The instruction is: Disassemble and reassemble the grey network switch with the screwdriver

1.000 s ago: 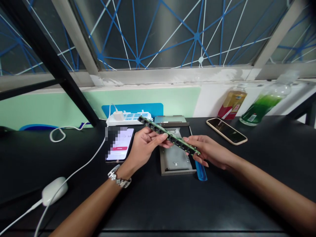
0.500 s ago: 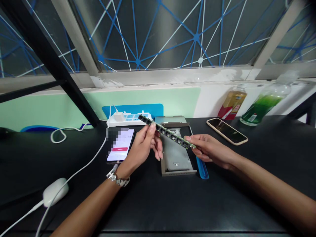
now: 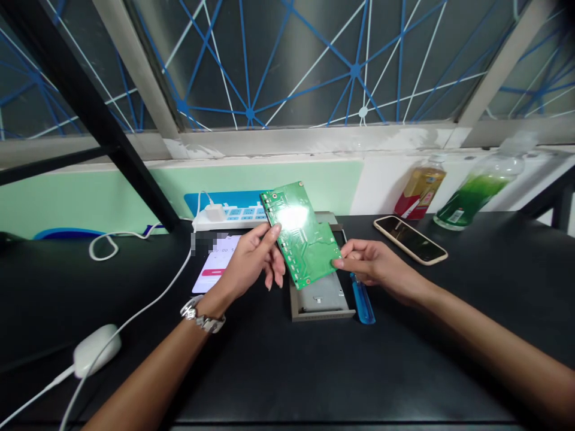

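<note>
Between my two hands a green circuit board (image 3: 309, 245) is held up and tilted, its flat side toward me with a bright glare on it. My left hand (image 3: 258, 254) pinches its left edge between thumb and fingers. At the lower right corner, my right hand (image 3: 366, 262) grips the board with thumb and fingertips. Below the board lies an open grey metal case (image 3: 321, 299), partly covered from view by it. A blue-handled tool (image 3: 363, 302) rests beside the case, under the right hand; its far end is hidden.
A lit phone (image 3: 211, 272) lies left, partly behind my left hand. Behind it is a white power strip (image 3: 233, 212). A dark-screened phone (image 3: 411, 239), a yellow drink bottle (image 3: 420, 188) and a green bottle (image 3: 478, 188) are at right. A white adapter (image 3: 96, 350) with cables sits at left.
The circuit board has turned from edge-on, with its row of ports showing, to its flat green side facing me. Both hands keep hold of it.
</note>
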